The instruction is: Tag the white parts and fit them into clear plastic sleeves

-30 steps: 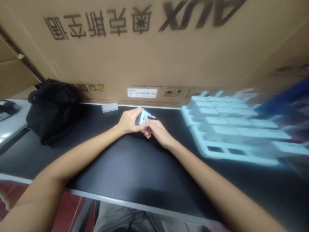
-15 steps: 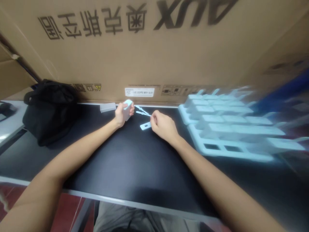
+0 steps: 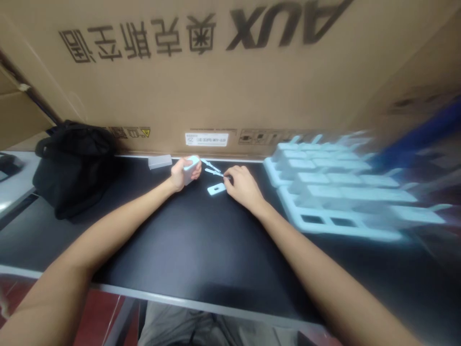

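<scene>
My left hand (image 3: 181,173) is wrapped round a small pale box (image 3: 189,174) with a light blue top, the thumb lying on that top. Right of it, two thin light blue sticks (image 3: 212,166) lie close together on the black table. The fingertips of my right hand (image 3: 243,187) are pinched at the right end of the lower stick; whether they grip it is too small to tell. A flat light blue piece (image 3: 216,189) with a slot lies just left of those fingers.
A pale block (image 3: 160,162) lies behind my left hand. Light blue racks (image 3: 302,223) with several boxes stand at the right. At the left is a black bag (image 3: 74,168). A large cardboard box (image 3: 216,91) borders the table's (image 3: 187,250) far edge.
The view has shifted slightly. My right hand has lowered a little towards the table, near the stick's end. My left hand still holds the box.
</scene>
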The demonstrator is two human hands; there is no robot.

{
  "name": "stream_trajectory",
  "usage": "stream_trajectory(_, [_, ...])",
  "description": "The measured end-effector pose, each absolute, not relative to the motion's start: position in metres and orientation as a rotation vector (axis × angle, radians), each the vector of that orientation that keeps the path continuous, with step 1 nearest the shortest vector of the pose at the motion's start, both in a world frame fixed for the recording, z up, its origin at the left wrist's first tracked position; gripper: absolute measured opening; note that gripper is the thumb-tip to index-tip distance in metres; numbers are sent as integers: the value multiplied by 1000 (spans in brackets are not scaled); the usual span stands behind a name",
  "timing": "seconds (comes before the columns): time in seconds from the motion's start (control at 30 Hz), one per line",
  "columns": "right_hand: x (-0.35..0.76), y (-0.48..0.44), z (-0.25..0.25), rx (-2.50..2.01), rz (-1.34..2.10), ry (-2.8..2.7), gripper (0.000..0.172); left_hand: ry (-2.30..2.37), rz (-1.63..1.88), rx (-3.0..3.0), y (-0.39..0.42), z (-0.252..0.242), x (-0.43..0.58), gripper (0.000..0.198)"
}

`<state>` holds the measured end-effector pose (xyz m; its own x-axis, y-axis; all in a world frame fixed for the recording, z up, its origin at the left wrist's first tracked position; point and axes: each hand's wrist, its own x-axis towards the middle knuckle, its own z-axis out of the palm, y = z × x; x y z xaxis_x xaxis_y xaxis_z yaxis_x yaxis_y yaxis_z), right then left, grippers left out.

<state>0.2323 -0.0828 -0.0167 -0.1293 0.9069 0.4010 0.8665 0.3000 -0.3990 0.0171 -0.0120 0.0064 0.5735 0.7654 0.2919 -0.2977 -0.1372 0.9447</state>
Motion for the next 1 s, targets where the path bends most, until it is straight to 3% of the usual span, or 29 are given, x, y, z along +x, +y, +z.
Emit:
stream_trajectory(0.23, [242,-74,-14,-1615,246,-1954,24,383,828,1522,-19,8,19,44])
stream_trajectory(0.5, [242,-83,1,-1569,330,-1916,3,311,668,1493,-34,8,23,41])
stream_trajectory(0.7, [221,-106,25,-1061,519,-1654,24,270,562,1640,-33,8,20,46])
stream_trajectory(0.8, [209,-113,25,-935,648,-1618,33,252,609,1810,-31,6,18,39])
stream_trajectory(1.0, [193,-110,10,-897,624,-1611,33,232,690,1859,-29,-1,18,31])
